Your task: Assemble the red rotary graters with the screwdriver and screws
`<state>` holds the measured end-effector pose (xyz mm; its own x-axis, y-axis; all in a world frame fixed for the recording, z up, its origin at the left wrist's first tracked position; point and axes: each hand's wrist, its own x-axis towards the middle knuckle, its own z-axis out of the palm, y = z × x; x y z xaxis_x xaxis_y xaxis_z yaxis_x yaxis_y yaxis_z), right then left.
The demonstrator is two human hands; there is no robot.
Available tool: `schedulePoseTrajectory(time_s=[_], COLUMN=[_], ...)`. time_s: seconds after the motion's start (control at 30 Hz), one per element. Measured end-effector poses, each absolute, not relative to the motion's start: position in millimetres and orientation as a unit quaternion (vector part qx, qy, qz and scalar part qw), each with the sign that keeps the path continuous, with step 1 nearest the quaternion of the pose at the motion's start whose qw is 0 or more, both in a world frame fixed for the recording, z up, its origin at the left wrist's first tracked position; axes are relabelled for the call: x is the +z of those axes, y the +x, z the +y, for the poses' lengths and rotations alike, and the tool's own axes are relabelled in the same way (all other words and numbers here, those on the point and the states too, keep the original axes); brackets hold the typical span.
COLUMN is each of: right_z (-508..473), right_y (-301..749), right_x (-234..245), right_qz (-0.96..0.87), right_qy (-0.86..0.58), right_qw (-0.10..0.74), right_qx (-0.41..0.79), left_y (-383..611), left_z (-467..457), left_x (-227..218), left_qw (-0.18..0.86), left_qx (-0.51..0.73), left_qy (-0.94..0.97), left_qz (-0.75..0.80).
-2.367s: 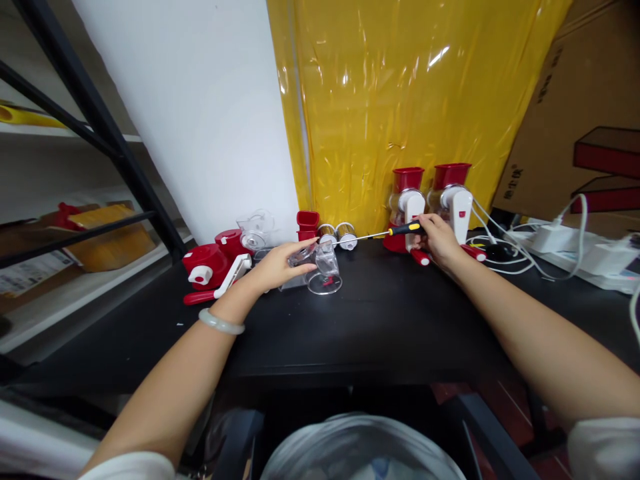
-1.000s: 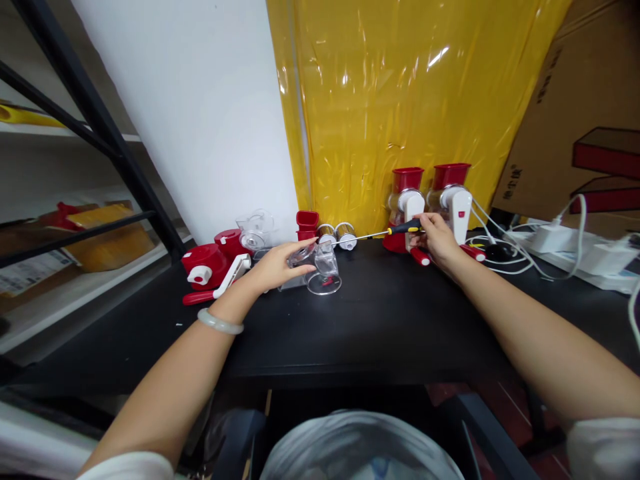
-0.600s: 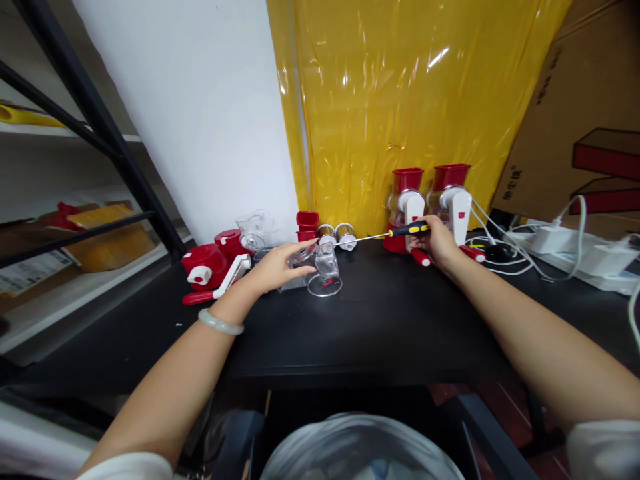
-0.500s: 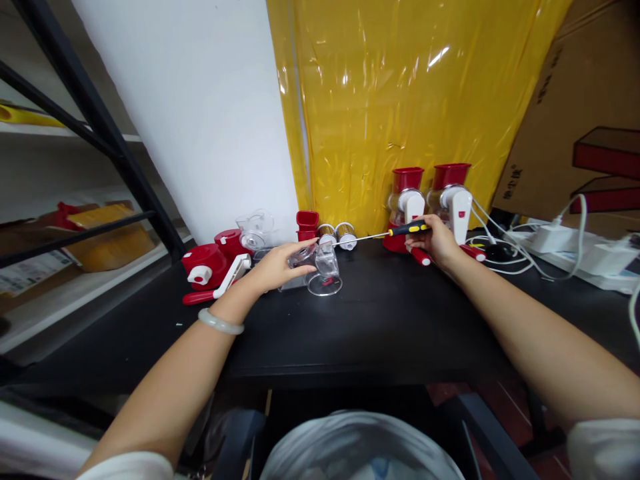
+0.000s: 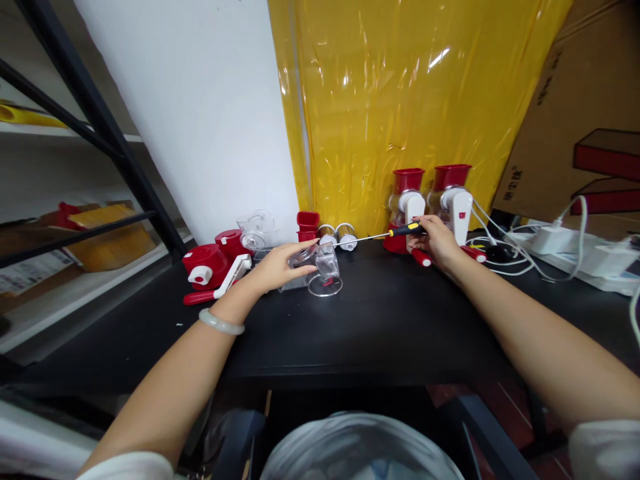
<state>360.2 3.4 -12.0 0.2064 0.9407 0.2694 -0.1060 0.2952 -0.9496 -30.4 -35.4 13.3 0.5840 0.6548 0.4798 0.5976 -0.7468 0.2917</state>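
Observation:
My left hand (image 5: 284, 267) grips a clear plastic grater housing (image 5: 327, 261), tipped on its side above the black table, its round opening toward me. My right hand (image 5: 434, 241) is closed on the black and yellow handle of a screwdriver (image 5: 364, 238). The long metal shaft points left, and its tip meets the upper side of the clear housing. Exactly what the tip touches is too small to make out. Behind the housing lie two metal grater drums (image 5: 346, 237) and a red plastic hopper (image 5: 307, 225).
Two assembled red and white rotary graters (image 5: 454, 200) stand at the back right. Red bases (image 5: 206, 265) and a white crank with a red handle (image 5: 232, 277) lie at the left. White cables and a power strip (image 5: 590, 257) occupy the table's right end.
The screwdriver's handle has turned in my right hand, and its yellow marks show less now. My left hand and the housing have stayed in place.

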Motion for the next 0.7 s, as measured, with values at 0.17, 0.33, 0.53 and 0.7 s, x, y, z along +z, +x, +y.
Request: schedulePoseTrajectory(time_s=[0.17,0.33,0.53,0.7], right_z=[4.3,4.3,5.8,4.9], right_y=[361.4,360.5,360.2,360.3], right_x=[-14.5,-14.1,-12.3,-11.3], right_qz=[-0.495,-0.499,-0.469,-0.463], right_qy=[-0.429,-0.432,-0.419,-0.416], right_qw=[0.646,0.645,0.654,0.650], right_qx=[0.392,0.384,0.420,0.435], left_y=[-30.4,-30.4,-30.1,-30.4], left_z=[-35.1,-36.1,-36.2,-35.4], left_x=[13.6,14.0,13.8,13.8], left_qw=[0.049,0.046,0.046,0.049], left_qx=[0.289,0.288,0.289,0.288], left_qy=[0.888,0.888,0.889,0.889], left_qz=[0.353,0.355,0.354,0.352])
